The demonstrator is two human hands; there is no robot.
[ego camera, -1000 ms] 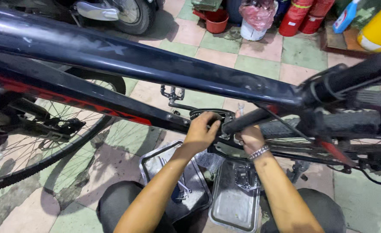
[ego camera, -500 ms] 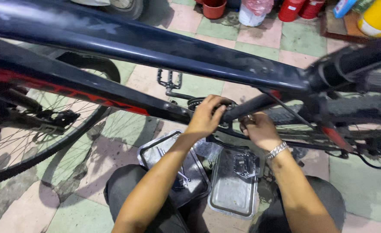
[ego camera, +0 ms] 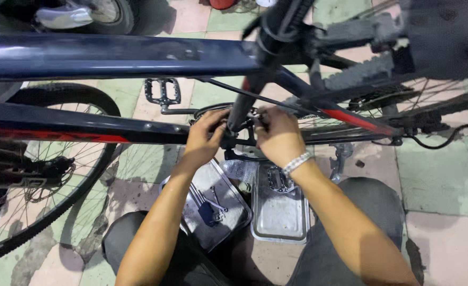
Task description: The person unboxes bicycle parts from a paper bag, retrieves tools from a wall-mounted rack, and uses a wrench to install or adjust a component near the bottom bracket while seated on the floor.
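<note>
Below me a tiled floor [ego camera: 446, 175] in worn green and pink. Since a moment ago my view has swung left along the dark bicycle frame [ego camera: 112, 58], so the front wheel [ego camera: 43, 175] now fills the left edge. A pedal [ego camera: 162, 92] juts out past the frame. My left hand [ego camera: 205, 135] and right hand [ego camera: 279, 135] have stayed at the crank hub [ego camera: 239, 135], fingers curled on it; the seat tube [ego camera: 250, 95] hides exactly what they pinch. Two metal trays [ego camera: 281, 222] lie between my knees, blocking footing.

Frame tubes [ego camera: 112, 55] and crank [ego camera: 244, 140] crowding both hands above; open gap below toward metal trays [ego camera: 279, 212].
</note>
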